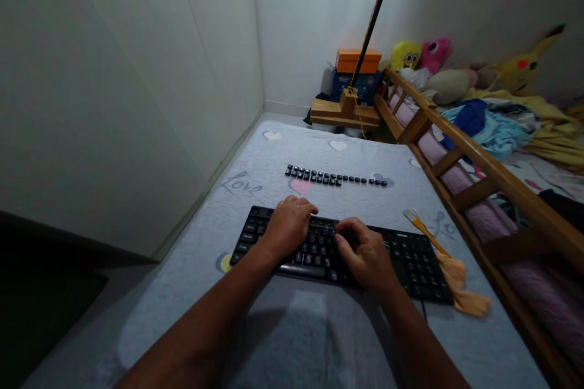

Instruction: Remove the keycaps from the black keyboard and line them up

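Note:
A black keyboard (314,258) lies slightly slanted on the pale blue cloth (219,328). Over its left half rests my left hand (291,225), fingers curled together near the top rows; whether anything is between them is hidden. My right hand (365,249) is above the middle of the keyboard, thumb and index finger brought close at the upper keys, and what they hold, if anything, is too small to name. Beyond the keyboard, small black keycaps (319,178) are lined up in two rows, one of them longer to the right.
Right of the keyboard lie a brush with an orange handle (426,232) and a crumpled orange cloth (468,302). A wooden bed rail (474,158) borders the right side, white cabinet doors (137,73) the left. A wooden stand (344,110) with a black pole is at the back.

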Action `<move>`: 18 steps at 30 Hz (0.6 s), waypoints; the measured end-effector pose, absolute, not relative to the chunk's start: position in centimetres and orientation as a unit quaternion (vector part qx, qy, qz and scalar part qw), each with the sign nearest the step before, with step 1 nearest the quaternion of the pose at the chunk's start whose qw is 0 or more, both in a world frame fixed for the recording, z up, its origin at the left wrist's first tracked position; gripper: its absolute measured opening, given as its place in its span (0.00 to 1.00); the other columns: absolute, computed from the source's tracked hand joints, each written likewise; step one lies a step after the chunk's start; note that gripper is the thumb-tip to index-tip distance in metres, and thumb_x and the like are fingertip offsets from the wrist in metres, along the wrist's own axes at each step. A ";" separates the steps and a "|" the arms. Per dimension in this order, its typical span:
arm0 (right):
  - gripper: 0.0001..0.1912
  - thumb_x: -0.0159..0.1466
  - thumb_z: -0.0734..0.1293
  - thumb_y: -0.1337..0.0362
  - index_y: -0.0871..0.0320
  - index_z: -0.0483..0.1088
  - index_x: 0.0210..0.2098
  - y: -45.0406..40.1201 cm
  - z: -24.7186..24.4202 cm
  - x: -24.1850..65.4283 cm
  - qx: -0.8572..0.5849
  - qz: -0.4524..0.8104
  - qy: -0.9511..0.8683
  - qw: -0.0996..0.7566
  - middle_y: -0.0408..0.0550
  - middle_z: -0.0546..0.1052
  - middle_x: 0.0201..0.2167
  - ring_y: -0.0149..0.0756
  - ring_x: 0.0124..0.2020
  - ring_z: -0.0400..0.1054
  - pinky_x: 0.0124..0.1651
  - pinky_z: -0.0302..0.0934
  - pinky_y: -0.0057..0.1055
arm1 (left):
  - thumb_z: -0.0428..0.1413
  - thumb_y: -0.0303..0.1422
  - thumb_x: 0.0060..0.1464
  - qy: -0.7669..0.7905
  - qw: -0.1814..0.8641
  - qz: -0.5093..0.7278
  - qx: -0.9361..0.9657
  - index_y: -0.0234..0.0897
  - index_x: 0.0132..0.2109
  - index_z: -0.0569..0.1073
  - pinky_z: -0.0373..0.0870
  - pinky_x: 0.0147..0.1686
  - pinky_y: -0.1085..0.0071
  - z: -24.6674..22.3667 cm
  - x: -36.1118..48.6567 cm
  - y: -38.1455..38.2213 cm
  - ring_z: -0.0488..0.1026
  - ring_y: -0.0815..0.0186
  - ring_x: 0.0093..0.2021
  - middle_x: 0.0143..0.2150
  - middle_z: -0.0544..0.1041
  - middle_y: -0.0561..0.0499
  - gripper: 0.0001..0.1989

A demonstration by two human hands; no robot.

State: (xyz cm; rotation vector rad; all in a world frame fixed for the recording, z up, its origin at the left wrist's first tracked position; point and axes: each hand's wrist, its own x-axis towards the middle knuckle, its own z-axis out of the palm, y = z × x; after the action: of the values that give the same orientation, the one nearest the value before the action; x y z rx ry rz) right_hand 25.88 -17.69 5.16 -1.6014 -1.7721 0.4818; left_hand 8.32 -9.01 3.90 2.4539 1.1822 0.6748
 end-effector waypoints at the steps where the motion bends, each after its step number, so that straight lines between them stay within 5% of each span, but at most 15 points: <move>1: 0.04 0.61 0.62 0.64 0.54 0.68 0.37 -17.7 5.1 25.8 -0.616 0.183 -0.686 0.342 0.43 0.76 0.29 0.34 0.29 0.70 0.34 0.62 0.29 | 0.51 0.22 0.55 0.417 0.167 0.238 0.861 0.37 0.41 0.78 0.68 0.47 0.61 3.7 8.3 -9.0 0.71 0.59 0.44 0.39 0.79 0.48 0.13; 18: 0.06 0.59 0.61 0.70 0.55 0.67 0.33 -17.8 4.5 25.4 -0.600 0.182 -0.709 0.322 0.42 0.73 0.26 0.33 0.28 0.68 0.34 0.59 0.27 | 0.53 0.27 0.57 0.412 0.144 0.217 0.873 0.36 0.39 0.77 0.67 0.46 0.62 3.3 7.8 -9.2 0.69 0.59 0.42 0.38 0.77 0.48 0.08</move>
State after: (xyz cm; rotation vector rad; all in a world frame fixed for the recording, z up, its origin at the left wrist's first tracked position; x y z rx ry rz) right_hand 25.45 -17.78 4.53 -1.5763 -1.8606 0.4786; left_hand 7.77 -9.22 3.30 2.5174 1.1869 0.6263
